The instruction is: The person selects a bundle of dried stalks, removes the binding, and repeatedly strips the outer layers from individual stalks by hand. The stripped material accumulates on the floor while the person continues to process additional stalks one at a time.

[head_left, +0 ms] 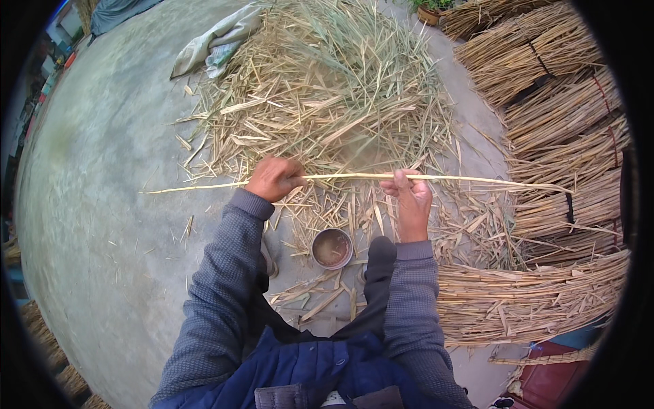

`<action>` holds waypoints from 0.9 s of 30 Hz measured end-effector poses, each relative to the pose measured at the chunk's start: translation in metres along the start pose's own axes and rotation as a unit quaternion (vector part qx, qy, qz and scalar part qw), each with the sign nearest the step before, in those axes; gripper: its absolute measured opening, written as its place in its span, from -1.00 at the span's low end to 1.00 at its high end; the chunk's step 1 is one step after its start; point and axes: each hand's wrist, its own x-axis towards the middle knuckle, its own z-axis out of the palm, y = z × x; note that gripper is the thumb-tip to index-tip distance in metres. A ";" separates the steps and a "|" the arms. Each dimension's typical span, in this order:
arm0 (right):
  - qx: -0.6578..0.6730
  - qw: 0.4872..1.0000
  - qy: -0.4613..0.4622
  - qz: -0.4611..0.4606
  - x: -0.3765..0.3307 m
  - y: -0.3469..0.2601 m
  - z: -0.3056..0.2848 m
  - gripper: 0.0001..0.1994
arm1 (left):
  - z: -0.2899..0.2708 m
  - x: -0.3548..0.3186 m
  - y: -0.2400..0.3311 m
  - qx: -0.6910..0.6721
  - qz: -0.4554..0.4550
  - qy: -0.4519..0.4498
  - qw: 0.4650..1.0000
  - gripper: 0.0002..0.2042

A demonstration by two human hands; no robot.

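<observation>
A long, thin, pale yellow reed stalk stretches crosswise in front of me, held nearly level. My left hand is closed round it left of the middle, the back of the hand facing up. With thumb and fingers, my right hand pinches the stalk further right. Its thin left end sticks out over the concrete, and its right end reaches over the reed bundles. Below the stalk, between my feet, stands a small round bowl with a murky brownish content that I cannot make out.
A big heap of dry leaves and husks lies just beyond my hands. Tied reed bundles are stacked at the right, with another bundle nearer me. A pale sack lies at the heap's far left; a potted plant stands far right.
</observation>
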 end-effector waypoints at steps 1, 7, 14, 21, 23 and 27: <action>0.009 0.999 0.038 0.018 0.003 -0.003 -0.008 -0.70 | -0.009 -0.008 -0.012 0.088 -0.016 -0.001 0.996 -0.83; 0.053 0.997 0.037 0.030 -0.001 0.001 -0.001 -0.65 | -0.004 -0.012 -0.001 0.024 0.006 0.024 0.999 -0.71; 0.058 0.995 -0.058 0.049 -0.014 0.003 0.029 -0.77 | 0.034 0.015 0.048 -0.217 0.014 0.023 0.976 -0.78; 0.027 0.996 -0.081 0.024 -0.016 0.003 0.029 -0.77 | 0.027 0.013 0.033 -0.479 -0.108 0.041 0.870 -0.88; 0.040 0.996 -0.071 0.022 -0.016 0.004 0.026 -0.77 | 0.013 0.013 0.015 -0.478 -0.097 0.088 0.869 -0.86; 0.025 0.999 -0.039 0.012 -0.014 0.001 0.015 -0.77 | -0.017 0.005 -0.026 -0.503 -0.134 0.242 0.819 -0.87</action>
